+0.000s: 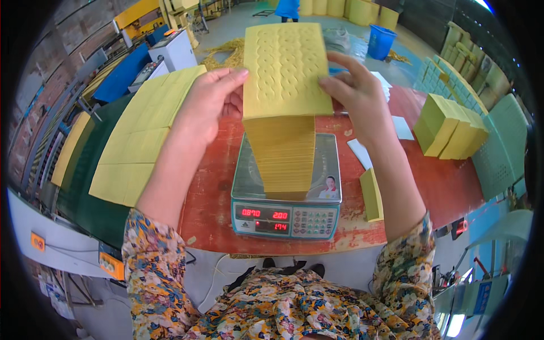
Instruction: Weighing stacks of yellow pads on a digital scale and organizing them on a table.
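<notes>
A tall stack of yellow paper sheets [283, 156] stands on the metal pan of a digital weighing scale [242, 180], which has lit red digits and a keypad. The top sheet [286, 71] has rows of curved wavy cuts and juts out slightly past the stack to the right. My left hand [212, 99] has its thumb and bent fingers at the left edge of that sheet. From the other side, my right hand [360, 93] grips the right edge between thumb and forefinger. The far side of the stack is hidden.
The scale sits on a worn red table [209, 212]. Yellow sheets [141, 144] cover a green surface at left. Yellow paper stacks [447, 127] stand at right, with a small yellow block [372, 195] nearer. Farther off are a blue bin [381, 42] and a person in blue [288, 8].
</notes>
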The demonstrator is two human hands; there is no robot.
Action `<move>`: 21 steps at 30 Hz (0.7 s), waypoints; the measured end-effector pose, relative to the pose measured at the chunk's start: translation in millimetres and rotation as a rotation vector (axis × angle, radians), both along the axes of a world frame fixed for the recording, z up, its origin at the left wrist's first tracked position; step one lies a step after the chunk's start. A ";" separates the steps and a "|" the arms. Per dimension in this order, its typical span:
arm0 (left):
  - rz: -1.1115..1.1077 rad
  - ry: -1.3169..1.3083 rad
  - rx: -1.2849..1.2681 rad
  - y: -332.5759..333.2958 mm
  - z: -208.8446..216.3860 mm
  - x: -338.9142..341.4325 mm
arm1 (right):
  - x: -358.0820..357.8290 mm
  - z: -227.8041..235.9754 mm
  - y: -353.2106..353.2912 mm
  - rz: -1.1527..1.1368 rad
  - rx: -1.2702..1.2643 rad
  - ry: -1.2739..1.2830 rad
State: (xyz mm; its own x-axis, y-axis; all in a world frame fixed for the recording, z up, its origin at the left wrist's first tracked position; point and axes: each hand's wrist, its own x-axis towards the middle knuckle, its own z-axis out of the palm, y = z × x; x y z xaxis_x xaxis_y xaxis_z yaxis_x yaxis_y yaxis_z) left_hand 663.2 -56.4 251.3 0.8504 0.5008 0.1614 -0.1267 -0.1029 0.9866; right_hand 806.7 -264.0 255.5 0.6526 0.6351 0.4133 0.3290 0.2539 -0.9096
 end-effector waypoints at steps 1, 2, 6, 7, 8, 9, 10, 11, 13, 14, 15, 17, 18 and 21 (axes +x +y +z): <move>-0.029 -0.005 0.003 10.2 -0.4 7.5 | 10.4 1.3 9.6 -0.029 0.003 -0.005; -0.021 0.034 0.003 20.4 -3.0 9.4 | 18.7 -3.9 23.3 -0.028 -0.056 -0.028; -0.078 0.141 -0.025 46.8 -21.1 16.6 | 27.0 -22.4 44.3 -0.053 -0.159 -0.012; -0.103 0.163 -0.049 47.7 -24.3 17.6 | 26.6 -24.3 44.6 -0.066 -0.163 -0.013; -0.115 0.162 -0.052 51.0 -28.8 18.9 | 26.1 -25.8 44.1 -0.096 -0.195 -0.050; -0.130 0.174 -0.046 55.2 -34.3 20.3 | 25.3 -26.6 43.4 -0.123 -0.226 -0.086; -0.144 0.185 -0.037 56.8 -36.6 21.1 | 23.1 -26.1 42.3 -0.135 -0.228 -0.086; -0.155 0.184 -0.037 57.1 -38.2 21.6 | 20.5 -25.2 41.0 -0.166 -0.248 -0.113; -0.162 0.186 -0.034 56.3 -39.9 21.5 | 16.1 -23.7 39.0 -0.202 -0.269 -0.139; -0.166 0.186 -0.034 56.1 -39.8 21.6 | 14.2 -23.0 38.4 -0.218 -0.280 -0.163; -0.163 0.187 -0.030 55.5 -39.0 21.7 | 13.2 -22.7 38.2 -0.233 -0.291 -0.188; -0.161 0.190 -0.027 53.1 -38.6 22.2 | 20.8 -30.9 37.0 -0.246 -0.279 -0.237; -0.162 0.184 -0.003 52.4 -38.9 23.2 | 24.3 -34.1 36.1 -0.255 -0.266 -0.288; -0.148 0.182 0.050 50.4 -39.3 23.0 | 24.7 -37.9 36.2 -0.285 -0.312 -0.237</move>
